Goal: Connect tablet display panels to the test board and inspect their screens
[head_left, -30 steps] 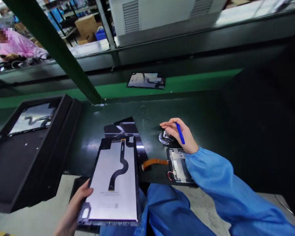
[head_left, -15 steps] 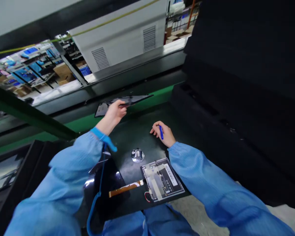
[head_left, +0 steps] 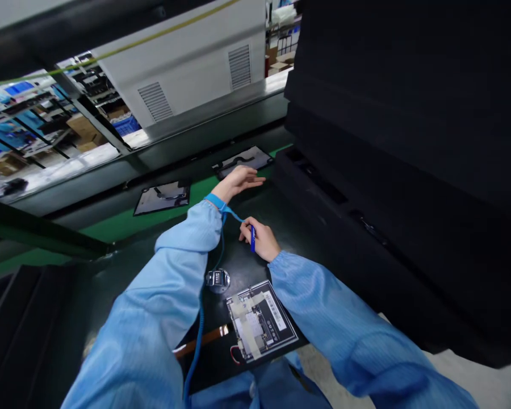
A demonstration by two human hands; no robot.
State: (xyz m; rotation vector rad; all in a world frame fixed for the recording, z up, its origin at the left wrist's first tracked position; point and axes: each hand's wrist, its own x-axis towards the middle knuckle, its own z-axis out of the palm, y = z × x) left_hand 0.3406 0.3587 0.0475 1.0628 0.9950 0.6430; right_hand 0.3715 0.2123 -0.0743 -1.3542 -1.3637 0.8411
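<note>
My left hand (head_left: 241, 180), with a blue wrist strap (head_left: 216, 201) around the wrist, is open with fingers stretched out. It is just in front of a thin dark-edged panel (head_left: 255, 154) lying at the back of the bench. A second panel (head_left: 153, 200) lies further left. My right hand (head_left: 262, 238) is closed around a blue pen (head_left: 252, 240), above the dark work surface. Nearer to me lies a flat device with its electronics exposed (head_left: 276, 329) and tape across it. A brown flex cable (head_left: 208, 336) extends from its left side. A silver tally counter (head_left: 218, 278) rests behind it.
Large black foam blocks (head_left: 366, 142) stand along the right. More black foam (head_left: 25, 324) is at the left. A green post (head_left: 46, 230) slants in from the left. A white cabinet with vents (head_left: 187, 74) stands beyond the bench. A blue cord (head_left: 200, 341) hangs from the wrist strap.
My left hand has moved right and let go of the panel, which now lies flat at the back. My right hand keeps the pen. The view has shifted slightly right.
</note>
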